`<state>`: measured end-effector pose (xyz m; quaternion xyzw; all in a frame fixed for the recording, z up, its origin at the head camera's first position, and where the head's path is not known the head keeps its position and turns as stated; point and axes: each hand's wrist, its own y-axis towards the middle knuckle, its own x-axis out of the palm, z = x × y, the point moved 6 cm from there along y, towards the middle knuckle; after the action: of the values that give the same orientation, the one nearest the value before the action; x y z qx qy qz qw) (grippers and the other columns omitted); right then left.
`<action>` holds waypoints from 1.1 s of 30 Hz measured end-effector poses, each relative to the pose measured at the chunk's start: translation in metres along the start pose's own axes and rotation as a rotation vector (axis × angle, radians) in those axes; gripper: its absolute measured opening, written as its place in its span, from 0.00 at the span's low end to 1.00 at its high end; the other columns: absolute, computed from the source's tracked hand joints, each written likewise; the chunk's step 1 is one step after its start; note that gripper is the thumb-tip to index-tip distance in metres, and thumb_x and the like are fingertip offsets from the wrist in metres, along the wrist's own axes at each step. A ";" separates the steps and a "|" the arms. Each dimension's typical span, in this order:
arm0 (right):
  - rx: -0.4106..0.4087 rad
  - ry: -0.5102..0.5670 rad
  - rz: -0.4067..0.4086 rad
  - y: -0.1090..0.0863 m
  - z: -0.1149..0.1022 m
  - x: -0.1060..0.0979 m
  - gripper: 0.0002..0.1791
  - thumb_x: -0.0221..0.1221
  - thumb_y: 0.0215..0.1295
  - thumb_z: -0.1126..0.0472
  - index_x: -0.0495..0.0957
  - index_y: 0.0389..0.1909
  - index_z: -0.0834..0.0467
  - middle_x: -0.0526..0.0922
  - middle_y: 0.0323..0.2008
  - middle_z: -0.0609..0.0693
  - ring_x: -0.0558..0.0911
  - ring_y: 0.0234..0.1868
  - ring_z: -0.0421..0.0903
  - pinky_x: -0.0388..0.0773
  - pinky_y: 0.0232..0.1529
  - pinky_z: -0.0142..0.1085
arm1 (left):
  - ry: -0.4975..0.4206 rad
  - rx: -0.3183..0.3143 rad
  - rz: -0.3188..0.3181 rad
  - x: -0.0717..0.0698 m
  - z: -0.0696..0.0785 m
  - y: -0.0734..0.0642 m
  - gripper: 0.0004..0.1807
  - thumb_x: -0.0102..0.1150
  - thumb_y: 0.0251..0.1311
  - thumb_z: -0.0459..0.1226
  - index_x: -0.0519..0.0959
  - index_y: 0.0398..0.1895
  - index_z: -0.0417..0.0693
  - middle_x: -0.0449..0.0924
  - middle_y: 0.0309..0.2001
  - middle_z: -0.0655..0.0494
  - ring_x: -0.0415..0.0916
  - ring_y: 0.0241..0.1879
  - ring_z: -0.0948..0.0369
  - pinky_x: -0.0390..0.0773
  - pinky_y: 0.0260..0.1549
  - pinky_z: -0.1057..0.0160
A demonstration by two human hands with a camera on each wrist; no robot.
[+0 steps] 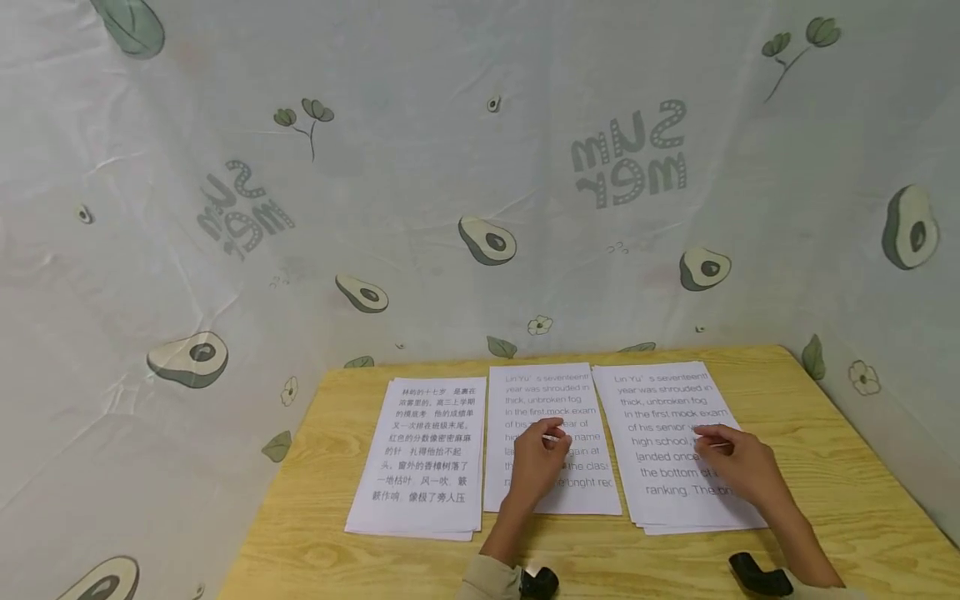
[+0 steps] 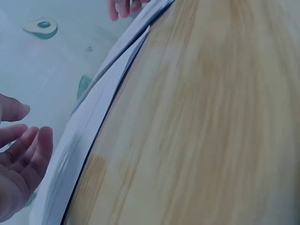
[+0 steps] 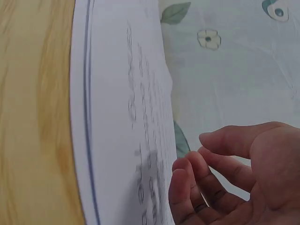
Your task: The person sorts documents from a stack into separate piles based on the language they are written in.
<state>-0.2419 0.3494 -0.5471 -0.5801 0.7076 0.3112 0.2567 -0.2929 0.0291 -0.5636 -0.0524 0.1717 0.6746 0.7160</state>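
Three lots of printed paper lie side by side on a wooden table. On the left is a stack with Chinese text (image 1: 423, 454). The middle paper (image 1: 581, 496) and the right stack (image 1: 652, 442) carry English text. My left hand (image 1: 534, 462) hovers over the middle paper and covers some words. Its fingers are loosely bent, and the left wrist view shows the thumb apart from the fingertips (image 2: 45, 136), with nothing between. Above the right stack is my right hand (image 1: 742, 467), also loosely bent and holding nothing; its thumb stands off the fingers (image 3: 179, 185) in the right wrist view.
The light wood table (image 1: 300, 508) ends at a pale curtain (image 1: 420, 150) printed with avocados, leaves and flowers, which hangs behind and at both sides. A dark device (image 1: 538, 582) sits at my left wrist and another (image 1: 757, 575) at my right.
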 end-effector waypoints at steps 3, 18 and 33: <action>-0.026 0.013 -0.007 0.001 -0.017 0.013 0.19 0.65 0.74 0.59 0.85 0.57 0.69 0.91 0.42 0.58 0.83 0.37 0.35 0.77 0.37 0.30 | 0.042 0.000 0.004 -0.019 -0.006 -0.001 0.19 0.69 0.69 0.33 0.85 0.61 0.38 0.87 0.41 0.56 0.79 0.33 0.72 0.82 0.26 0.73; -0.015 0.123 -0.068 0.013 -0.070 0.063 0.19 0.64 0.74 0.60 0.85 0.59 0.66 0.90 0.44 0.57 0.88 0.43 0.49 0.79 0.40 0.32 | 0.172 -0.035 -0.001 -0.094 -0.033 0.004 0.20 0.68 0.71 0.38 0.84 0.63 0.42 0.88 0.44 0.55 0.82 0.38 0.67 0.83 0.30 0.70; 0.010 0.198 -0.098 0.013 -0.089 0.084 0.19 0.63 0.74 0.61 0.84 0.59 0.67 0.90 0.46 0.58 0.88 0.44 0.50 0.79 0.39 0.33 | 0.234 -0.037 0.017 -0.123 -0.043 0.007 0.18 0.68 0.71 0.39 0.86 0.60 0.43 0.88 0.45 0.53 0.83 0.41 0.62 0.82 0.32 0.69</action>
<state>-0.2716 0.2300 -0.5463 -0.6407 0.7019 0.2357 0.2032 -0.3110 -0.1004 -0.5641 -0.1429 0.2421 0.6730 0.6841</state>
